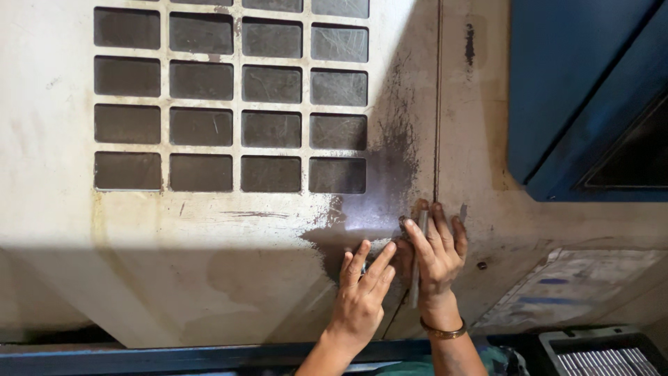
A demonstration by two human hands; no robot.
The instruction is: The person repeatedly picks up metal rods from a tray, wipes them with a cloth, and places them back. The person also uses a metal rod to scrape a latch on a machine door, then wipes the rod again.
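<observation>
My left hand (362,292) lies flat on a dirty cream metal machine panel (229,237), fingers spread and pointing up to the right, with a small dark item half hidden under its fingers. My right hand (437,251) presses against the same panel beside a vertical seam (436,104), holding a thin grey metal rod (417,261) along its palm. A metal bangle (442,331) sits on that wrist. Both hands touch at the fingertips over a dark greasy stain (376,202).
A grid of dark rectangular vent openings (233,97) fills the upper panel. A blue machine door (584,90) stands at the upper right. A worn label (557,292) and a grey ribbed tray (602,355) sit at the lower right. A blue ledge (174,358) runs along the bottom.
</observation>
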